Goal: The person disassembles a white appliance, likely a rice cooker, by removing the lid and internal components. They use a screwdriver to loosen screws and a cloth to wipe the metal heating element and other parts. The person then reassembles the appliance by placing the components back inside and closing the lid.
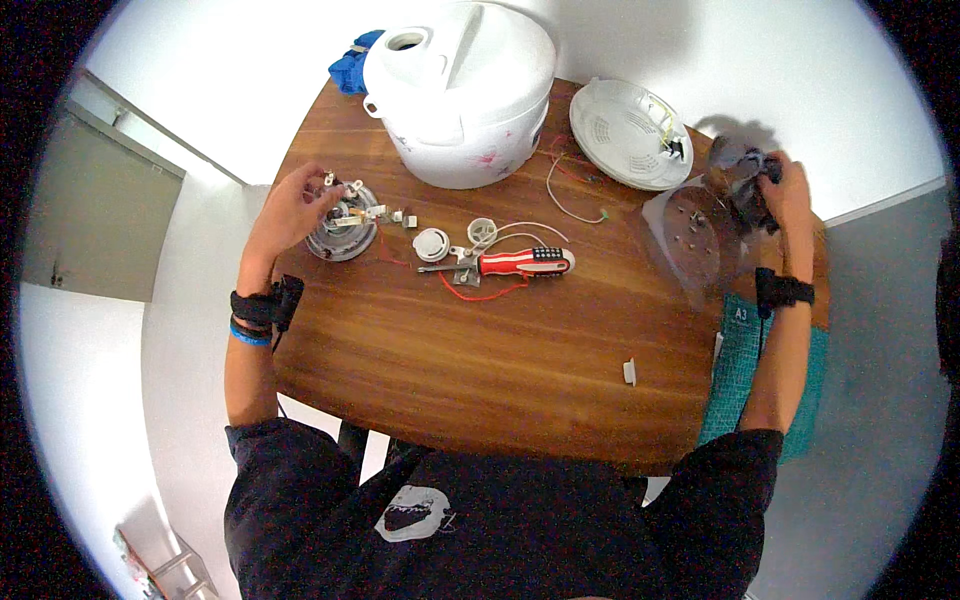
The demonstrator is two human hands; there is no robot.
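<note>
On a brown wooden bench, the left hand curled over a round metal plate, whether its grip was closed impossible to tell; the right hand clenched a plastic bag at the far right. The plate lay flat at far left; the bag's long axis slanted, clear end toward the wearer. White walls stood behind one cooker, one screwdriver and two white caps.
</note>
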